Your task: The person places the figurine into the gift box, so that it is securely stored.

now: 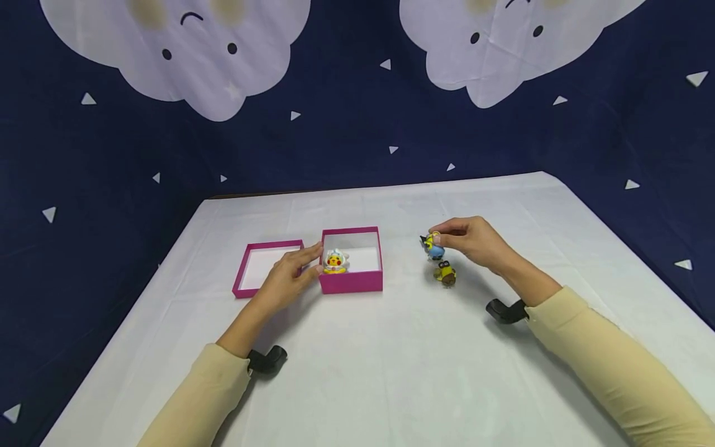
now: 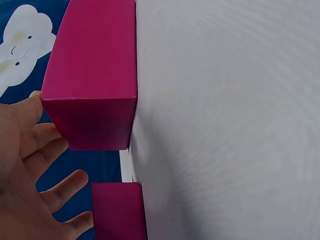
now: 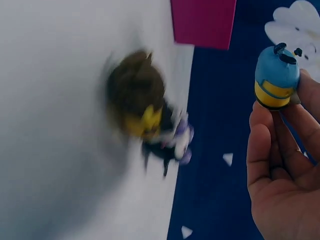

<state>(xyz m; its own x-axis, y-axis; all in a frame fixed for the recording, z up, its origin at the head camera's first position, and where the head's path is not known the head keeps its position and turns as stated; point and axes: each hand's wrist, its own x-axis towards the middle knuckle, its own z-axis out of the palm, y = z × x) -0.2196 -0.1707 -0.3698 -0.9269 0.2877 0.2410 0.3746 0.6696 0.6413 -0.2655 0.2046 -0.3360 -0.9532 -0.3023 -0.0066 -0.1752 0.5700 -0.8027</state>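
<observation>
My right hand (image 1: 472,241) pinches a small blue-and-yellow toy figure (image 3: 276,77) between thumb and fingers, above the white table. Below it stands a minion figure (image 1: 445,273) with a brown back, blurred in the right wrist view. Close behind that one is a dark figure with white and purple parts (image 3: 182,140). With fingers fairly straight, my left hand (image 1: 285,277) touches the left side of an open magenta box (image 1: 352,283). Inside the box, at its left, sits a yellow figure in a white hood (image 1: 335,261).
A shallow magenta lid (image 1: 241,273), white inside, lies left of the box, partly behind my left hand. White cloth covers the table (image 1: 357,360). A dark blue curtain (image 1: 346,149) with clouds and triangles hangs behind. Each wrist carries a black camera mount (image 1: 507,311).
</observation>
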